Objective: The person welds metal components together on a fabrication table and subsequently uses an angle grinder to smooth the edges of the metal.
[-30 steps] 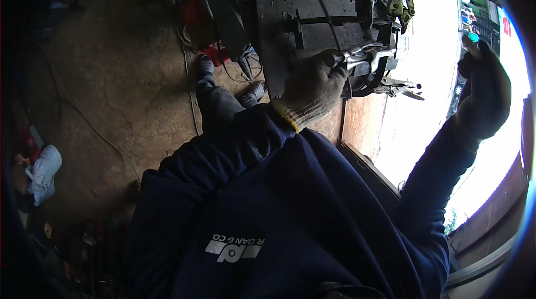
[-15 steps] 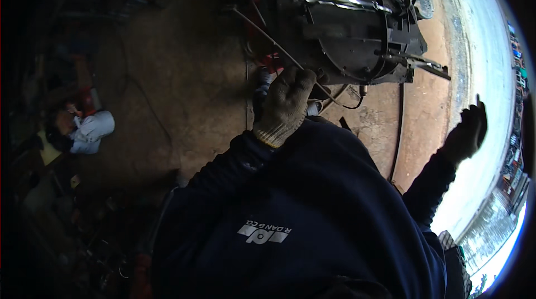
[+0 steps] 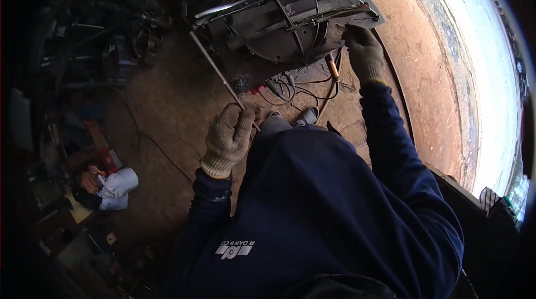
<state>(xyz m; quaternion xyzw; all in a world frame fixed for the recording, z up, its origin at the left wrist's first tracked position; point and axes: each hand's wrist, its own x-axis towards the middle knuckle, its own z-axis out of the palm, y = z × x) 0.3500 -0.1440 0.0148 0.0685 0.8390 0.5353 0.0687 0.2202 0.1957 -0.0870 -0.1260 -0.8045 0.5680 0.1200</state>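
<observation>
- Nearest, the left hand, gloved, is closing its fingers on the thin rod near its lower end, just off the near-left edge of the dark steel workpiece.
- Handling that rod beside the workpiece is looking like the step in hand; shifting it is calling for care around the workpiece's left edge and the bright bar over it.
- The right hand, also gloved, is bending its fingers at the workpiece's near-right corner; whether they're touching, I cannot tell.
- Below the workpiece's near edge, cables and an orange handle are crowding the space.
- Left of the workpiece, the brown floor is offering swinging room, a dark cable crossing it.
- Farther right, sunlit ground is glaring.
</observation>
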